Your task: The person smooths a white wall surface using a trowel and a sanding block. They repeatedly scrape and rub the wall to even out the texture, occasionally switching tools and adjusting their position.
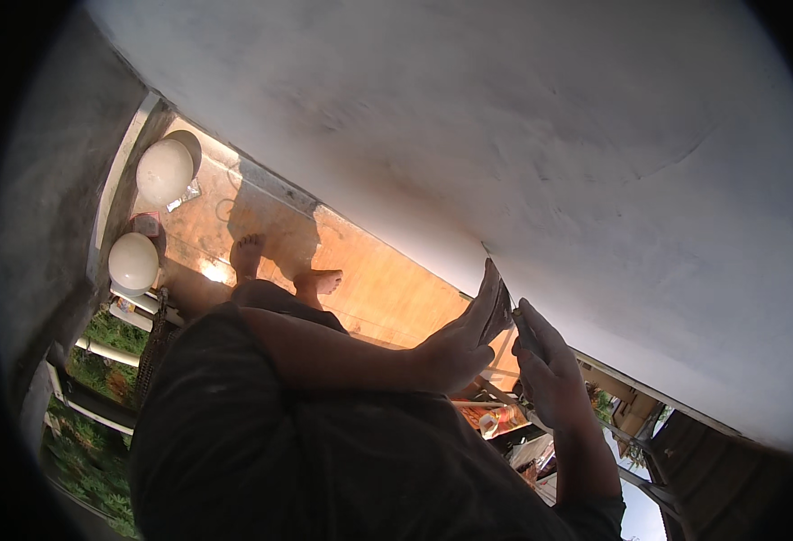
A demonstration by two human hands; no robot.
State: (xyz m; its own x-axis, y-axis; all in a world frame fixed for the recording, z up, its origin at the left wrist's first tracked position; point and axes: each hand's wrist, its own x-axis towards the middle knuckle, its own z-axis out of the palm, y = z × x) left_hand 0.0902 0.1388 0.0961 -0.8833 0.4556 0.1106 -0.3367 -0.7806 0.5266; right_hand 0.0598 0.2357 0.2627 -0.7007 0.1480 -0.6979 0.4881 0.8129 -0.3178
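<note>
My left hand (pixel 460 347), dusted pale, has its fingers stretched out straight along a dark, thin, flat blade (pixel 503 311), touching or very close to it, with the thumb apart. My right hand (pixel 550 361) is closed around the pale handle of this bladed tool (pixel 526 332), just right of the left hand. The blade's edge meets or lies close to a smeared white-grey wall (pixel 649 162) that fills the upper right of the head view.
My bare feet (pixel 324 279) stand on a tan floor (pixel 378 298). Two white round items (pixel 162 171), probably containers, sit at the left beside a grey wall (pixel 63 162). Pale railings (pixel 104 350) with greenery beyond show at lower left; clutter and sky appear at lower right.
</note>
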